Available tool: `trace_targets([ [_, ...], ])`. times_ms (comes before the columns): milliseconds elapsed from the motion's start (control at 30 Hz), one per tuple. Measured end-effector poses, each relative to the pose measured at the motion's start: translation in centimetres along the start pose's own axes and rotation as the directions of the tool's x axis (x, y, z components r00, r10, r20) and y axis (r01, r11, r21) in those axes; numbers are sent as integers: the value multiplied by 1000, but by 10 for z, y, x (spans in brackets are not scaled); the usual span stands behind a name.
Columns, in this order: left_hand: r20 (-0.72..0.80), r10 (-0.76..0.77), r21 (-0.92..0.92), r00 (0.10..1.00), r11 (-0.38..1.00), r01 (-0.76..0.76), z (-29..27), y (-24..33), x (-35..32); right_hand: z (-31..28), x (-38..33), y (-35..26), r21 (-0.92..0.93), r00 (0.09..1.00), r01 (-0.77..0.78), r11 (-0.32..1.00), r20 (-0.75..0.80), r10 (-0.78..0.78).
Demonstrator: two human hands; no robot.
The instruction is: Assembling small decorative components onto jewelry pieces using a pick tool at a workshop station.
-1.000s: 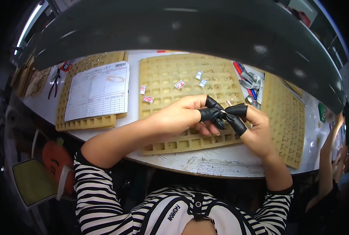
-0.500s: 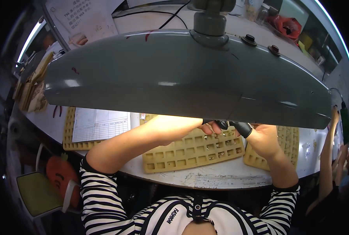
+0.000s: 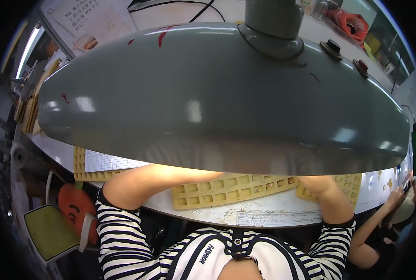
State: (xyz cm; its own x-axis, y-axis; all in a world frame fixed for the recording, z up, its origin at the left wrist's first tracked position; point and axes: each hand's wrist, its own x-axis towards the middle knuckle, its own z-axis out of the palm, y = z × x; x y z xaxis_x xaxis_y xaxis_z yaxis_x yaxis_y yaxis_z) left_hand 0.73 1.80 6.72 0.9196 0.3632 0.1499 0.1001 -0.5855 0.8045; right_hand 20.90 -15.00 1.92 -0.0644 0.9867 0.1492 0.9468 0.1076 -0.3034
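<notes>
The middle yellow compartment tray (image 3: 217,192) lies on the white counter (image 3: 161,202) between the person's forearms, small metallic pieces in some cells. The grey lamp head (image 3: 217,102) hides the left hand; only the base of the right hand (image 3: 316,183) shows, so I cannot tell whether the hands grip anything. The right-side tray (image 3: 350,185) is partly covered by the right forearm; leftward, a paper form (image 3: 107,161) rests on another tray (image 3: 80,164).
</notes>
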Motion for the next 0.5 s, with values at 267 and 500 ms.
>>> trace_targets([
  [267,-22,-63,89,998,994,65,-1,-6,-5,6,-10,9,-141,999,-2,990,48,9],
  [500,-41,-73,152,997,985,78,-10,-10,-32,1,-20,7,-100,995,-60,993,68,67],
])
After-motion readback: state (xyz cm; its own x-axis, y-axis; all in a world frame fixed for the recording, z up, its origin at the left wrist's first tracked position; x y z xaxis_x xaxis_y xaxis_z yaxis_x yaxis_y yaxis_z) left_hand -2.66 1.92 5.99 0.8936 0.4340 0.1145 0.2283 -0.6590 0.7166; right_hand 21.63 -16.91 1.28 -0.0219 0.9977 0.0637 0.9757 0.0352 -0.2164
